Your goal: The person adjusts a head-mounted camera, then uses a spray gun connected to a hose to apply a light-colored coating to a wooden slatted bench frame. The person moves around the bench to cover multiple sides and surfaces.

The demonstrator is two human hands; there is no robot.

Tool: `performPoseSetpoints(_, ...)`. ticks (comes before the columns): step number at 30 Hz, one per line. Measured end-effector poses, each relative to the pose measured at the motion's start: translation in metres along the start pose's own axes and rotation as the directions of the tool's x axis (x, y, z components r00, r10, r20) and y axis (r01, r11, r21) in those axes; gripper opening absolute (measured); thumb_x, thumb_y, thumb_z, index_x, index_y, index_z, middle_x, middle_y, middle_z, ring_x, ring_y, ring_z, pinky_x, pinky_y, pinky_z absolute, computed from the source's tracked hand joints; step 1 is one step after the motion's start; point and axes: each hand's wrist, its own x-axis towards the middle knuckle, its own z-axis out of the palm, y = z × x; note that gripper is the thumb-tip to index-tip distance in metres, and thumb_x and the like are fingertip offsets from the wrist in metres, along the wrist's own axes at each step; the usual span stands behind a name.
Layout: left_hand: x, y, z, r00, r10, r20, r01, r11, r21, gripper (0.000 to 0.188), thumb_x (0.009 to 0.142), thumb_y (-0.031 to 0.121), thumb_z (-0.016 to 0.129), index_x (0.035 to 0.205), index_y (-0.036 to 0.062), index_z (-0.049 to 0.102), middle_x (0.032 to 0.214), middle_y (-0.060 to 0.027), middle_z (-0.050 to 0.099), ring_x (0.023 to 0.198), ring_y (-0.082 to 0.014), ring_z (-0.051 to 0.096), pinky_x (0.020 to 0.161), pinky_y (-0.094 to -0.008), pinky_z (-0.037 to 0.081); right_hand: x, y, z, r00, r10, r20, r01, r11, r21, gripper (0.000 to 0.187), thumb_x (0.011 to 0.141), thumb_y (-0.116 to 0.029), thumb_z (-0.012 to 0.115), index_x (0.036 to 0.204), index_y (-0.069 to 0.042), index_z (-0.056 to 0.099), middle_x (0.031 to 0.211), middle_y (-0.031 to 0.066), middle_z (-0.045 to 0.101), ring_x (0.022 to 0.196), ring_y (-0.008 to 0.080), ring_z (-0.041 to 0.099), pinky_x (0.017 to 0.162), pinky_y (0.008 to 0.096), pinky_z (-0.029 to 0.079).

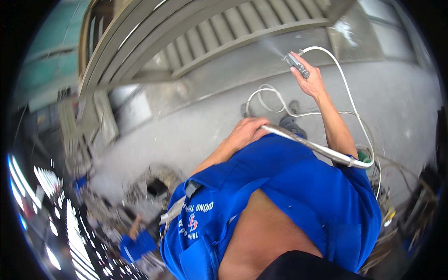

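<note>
My right hand (313, 85), arm stretched forward, is closed around a metal spray gun (297, 65). A pale mist fans from its nozzle toward a grey-brown slatted wooden frame (249, 34), perhaps furniture, at the far side. The gun stands apart from the frame. A white hose (346, 86) runs from the gun and curves down past my right forearm. My left hand (248, 131), held at my waist, is closed on a thicker stretch of white hose (322, 148) that crosses my front.
Loops of hose (275, 91) lie on the grey floor (186, 119) around my feet. Wooden pieces (70, 126) stand at left. A green container (362, 155) is near my right elbow. Another person in blue (138, 244) is at lower left, near a cluttered heap (156, 182).
</note>
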Motion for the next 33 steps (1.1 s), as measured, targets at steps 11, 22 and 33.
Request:
performPoseSetpoints(11,-0.131,-0.027,-0.008,0.893,-0.260,-0.368,0.241,0.966,-0.098,0.019,0.094,0.019,0.070,0.109,0.0073,0.068,0.098,-0.0190,0.073,0.093,-0.0428,0.069,0.078,-0.0471,0.055,-0.015,-0.068,0.210,0.881,0.055,0.470,-0.329,0.785,0.525,0.053,0.100,-0.031,0.065,0.151,-0.020,0.053,0.091,0.0030,0.069,0.076,0.0098,0.067,0.049,0.0256,0.048)
performPoseSetpoints(22,-0.221,-0.064,-0.012,0.814,-0.394,-0.428,0.296,0.914,-0.279,0.020,0.095,0.019,0.071,0.109,0.0056,0.069,0.097,-0.0190,0.073,0.091,-0.0391,0.071,0.077,-0.0430,0.055,0.049,-0.039,0.248,0.906,0.177,0.385,-0.422,0.473,0.773,0.036,0.105,-0.038,0.057,0.132,-0.014,0.058,0.091,0.0060,0.069,0.077,0.0135,0.068,0.043,0.0242,0.041)
performPoseSetpoints(33,-0.219,-0.077,-0.015,0.867,-0.277,-0.414,0.178,0.948,-0.263,0.021,0.094,0.017,0.071,0.112,0.0069,0.070,0.099,-0.0174,0.074,0.092,-0.0386,0.072,0.077,-0.0424,0.056,-0.002,-0.037,0.250,0.860,0.448,0.245,-0.507,0.692,0.514,0.029,0.104,-0.037,0.061,0.122,-0.015,0.059,0.088,0.0033,0.069,0.073,0.0140,0.068,0.048,0.0286,0.041)
